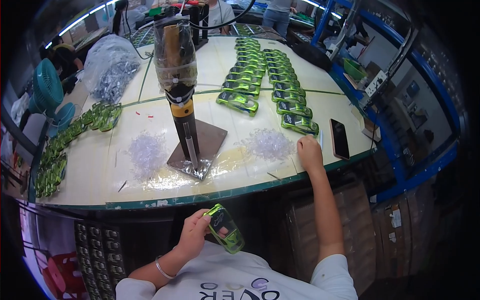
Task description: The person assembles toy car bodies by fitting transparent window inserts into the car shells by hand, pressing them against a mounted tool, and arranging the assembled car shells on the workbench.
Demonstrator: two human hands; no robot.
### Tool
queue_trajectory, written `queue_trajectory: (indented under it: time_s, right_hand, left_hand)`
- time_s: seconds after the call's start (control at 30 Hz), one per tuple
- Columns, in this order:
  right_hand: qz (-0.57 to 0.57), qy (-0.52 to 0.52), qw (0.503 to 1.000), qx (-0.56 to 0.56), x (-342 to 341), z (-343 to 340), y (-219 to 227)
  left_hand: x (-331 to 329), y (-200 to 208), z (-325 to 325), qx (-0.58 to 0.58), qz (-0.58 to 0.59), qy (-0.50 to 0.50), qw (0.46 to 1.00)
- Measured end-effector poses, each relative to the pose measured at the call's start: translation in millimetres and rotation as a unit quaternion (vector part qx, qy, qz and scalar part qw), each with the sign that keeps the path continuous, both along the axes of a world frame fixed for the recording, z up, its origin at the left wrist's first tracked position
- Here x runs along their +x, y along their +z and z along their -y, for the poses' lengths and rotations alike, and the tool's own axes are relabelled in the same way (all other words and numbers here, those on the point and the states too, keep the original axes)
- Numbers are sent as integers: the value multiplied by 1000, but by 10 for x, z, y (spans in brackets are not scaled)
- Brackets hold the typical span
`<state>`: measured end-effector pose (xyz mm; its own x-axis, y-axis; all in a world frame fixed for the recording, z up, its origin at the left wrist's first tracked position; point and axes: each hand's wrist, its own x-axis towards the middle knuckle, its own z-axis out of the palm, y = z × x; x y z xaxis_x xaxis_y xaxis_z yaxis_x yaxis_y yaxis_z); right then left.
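Note:
My left hand (192,234) grips a shiny green toy car body (231,237) with dark windows, tilted over my lap in front of the table edge. Out on the tabletop, my right hand (310,151) has its fingers curled together, and whatever they may pinch is hidden. Just left of it lies a loose pile of small clear plastic pieces (270,144). Beyond that hand, two rows of green car bodies run away from me, the closest being a car body (299,124) just past my fingers. A thin white stick (321,140) lies to the right.
A tool (181,107) wrapped in plastic stands upright over a brown plate (214,137) mid-table. Left of it are another clear pile (147,152), green parts (102,117) and a bag of pieces (110,67). A phone (339,139) lies by the right edge.

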<state>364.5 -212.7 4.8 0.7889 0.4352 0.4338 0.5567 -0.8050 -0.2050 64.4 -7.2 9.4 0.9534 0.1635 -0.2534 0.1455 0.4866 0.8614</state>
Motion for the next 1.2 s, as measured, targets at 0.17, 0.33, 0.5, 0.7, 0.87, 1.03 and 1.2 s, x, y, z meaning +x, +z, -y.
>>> queue_trajectory:
  time_s: [0.17, 0.33, 0.5, 0.7, 0.87, 1.03, 1.2]
  right_hand:
    - [-3, 23, 999, 40, 144, 111, -69]
    - [-232, -20, 912, 339, 169, 169, -50]
    - [-314, 23, 866, 388, 289, 283, -82]
    - [-352, 25, 828, 435, 286, 277, -53]
    - [-334, 13, 857, 392, 324, 255, -76]
    - [-309, -25, 876, 368, 282, 248, -70]
    - [-235, -52, 944, 224, 234, 318, 2]
  left_hand:
    - [38, 7, 47, -12, 8, -1, 1000]
    - [32, 8, 29, -7, 9, -3, 1000]
    - [2, 49, -2, -9, 11, 5, 1000]
    - [-55, -2, -42, -13, 3, 5, 1000]
    - [-80, -10, -90, -6, 10, 22, 1000]
    - [-101, -43, -123, -7, 17, 26, 999]
    - [-130, -64, -143, -7, 17, 30, 999]
